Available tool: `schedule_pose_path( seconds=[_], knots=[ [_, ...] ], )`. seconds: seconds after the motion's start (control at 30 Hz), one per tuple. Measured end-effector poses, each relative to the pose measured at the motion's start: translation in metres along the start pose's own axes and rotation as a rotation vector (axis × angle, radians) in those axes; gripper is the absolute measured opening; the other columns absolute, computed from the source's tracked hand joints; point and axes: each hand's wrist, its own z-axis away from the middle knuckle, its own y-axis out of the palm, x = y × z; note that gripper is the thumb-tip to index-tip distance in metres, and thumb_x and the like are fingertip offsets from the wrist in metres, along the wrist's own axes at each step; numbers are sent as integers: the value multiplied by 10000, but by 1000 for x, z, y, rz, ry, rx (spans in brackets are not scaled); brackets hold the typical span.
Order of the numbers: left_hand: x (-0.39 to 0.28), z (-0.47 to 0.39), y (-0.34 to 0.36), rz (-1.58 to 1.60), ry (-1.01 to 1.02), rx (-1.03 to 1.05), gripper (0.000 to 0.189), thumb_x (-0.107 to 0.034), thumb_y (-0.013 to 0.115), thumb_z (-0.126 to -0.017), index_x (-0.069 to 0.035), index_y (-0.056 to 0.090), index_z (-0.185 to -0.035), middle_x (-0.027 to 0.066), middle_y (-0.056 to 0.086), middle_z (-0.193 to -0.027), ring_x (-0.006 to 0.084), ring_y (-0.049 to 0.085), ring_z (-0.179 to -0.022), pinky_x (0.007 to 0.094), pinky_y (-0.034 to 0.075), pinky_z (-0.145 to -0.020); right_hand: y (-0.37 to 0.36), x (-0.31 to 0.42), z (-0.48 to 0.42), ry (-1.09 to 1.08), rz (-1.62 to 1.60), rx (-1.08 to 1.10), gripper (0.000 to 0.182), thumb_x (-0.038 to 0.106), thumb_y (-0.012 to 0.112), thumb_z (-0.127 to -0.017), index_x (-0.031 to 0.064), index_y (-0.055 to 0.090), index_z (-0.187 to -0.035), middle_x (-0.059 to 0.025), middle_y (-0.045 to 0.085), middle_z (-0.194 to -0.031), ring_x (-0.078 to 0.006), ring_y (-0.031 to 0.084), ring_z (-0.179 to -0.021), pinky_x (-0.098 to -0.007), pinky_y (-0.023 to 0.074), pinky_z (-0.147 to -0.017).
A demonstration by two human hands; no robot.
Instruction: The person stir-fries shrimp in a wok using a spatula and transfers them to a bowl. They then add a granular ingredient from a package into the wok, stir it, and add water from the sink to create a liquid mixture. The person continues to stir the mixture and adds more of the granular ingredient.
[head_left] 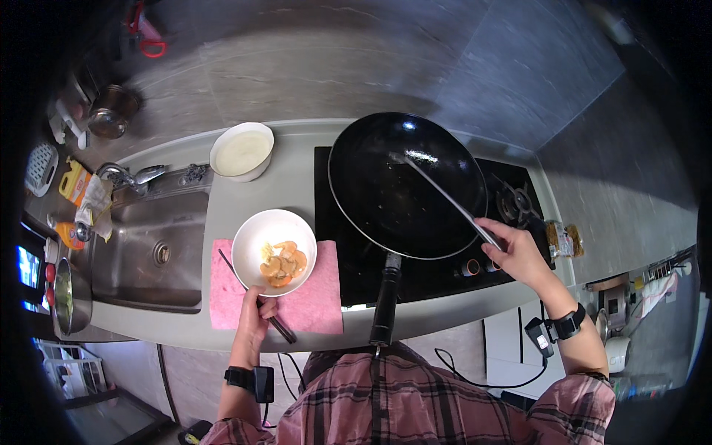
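My left hand (260, 311) grips the near rim of a white bowl (247, 239), its thumb over the edge. Cooked shrimp (285, 266) and a small heap of what looks like minced garlic (269, 253) lie inside. Dark chopsticks (283, 329) run beneath the bowl and past my fingers; whether the hand also holds them I cannot tell. Under the bowl is a pink cloth (325, 289). With my right hand (514, 250) I hold a long metal spatula (445, 194), its head down in a black wok (384, 217). The wok shows an oily sheen and a few small bits.
The wok's handle (386, 306) points towards me over the counter's front edge. A bowl of pale liquid (243, 150) stands at the back. The steel sink (150, 261) is on the left. A bare burner (518, 203) and packaged food (563, 239) are on the right.
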Motion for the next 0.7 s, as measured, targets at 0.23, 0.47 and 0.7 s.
schedule_pose_path(
  seconds=[0.23, 0.47, 0.7],
  knots=[
    [3, -7, 3, 3, 6, 11, 195, -215, 545, -809, -112, 412, -712, -58, 284, -541, 50, 212, -409, 215, 158, -381, -28, 8, 54, -42, 290, 51, 486, -7, 655, -705, 168, 627, -1159, -91, 670, -919, -179, 561, -583, -262, 458, -575],
    [5, -6, 3, -24, 5, 9, 284, -327, 564, -845, -115, 430, -710, -70, 286, -536, 42, 215, -397, 203, 152, -369, -72, 36, 96, 31, 392, 71, 453, 2, 663, -673, 147, 656, -1102, -114, 670, -854, -189, 585, -589, -260, 469, -578],
    [5, -6, 2, 8, -25, 66, 320, -368, 574, -851, -110, 442, -716, -77, 268, -523, 38, 202, -390, 201, 141, -365, -9, 20, 61, 55, 339, -43, 445, 117, 669, -740, 204, 618, -1174, -130, 654, -813, -263, 611, -604, -345, 493, -604]
  ],
)
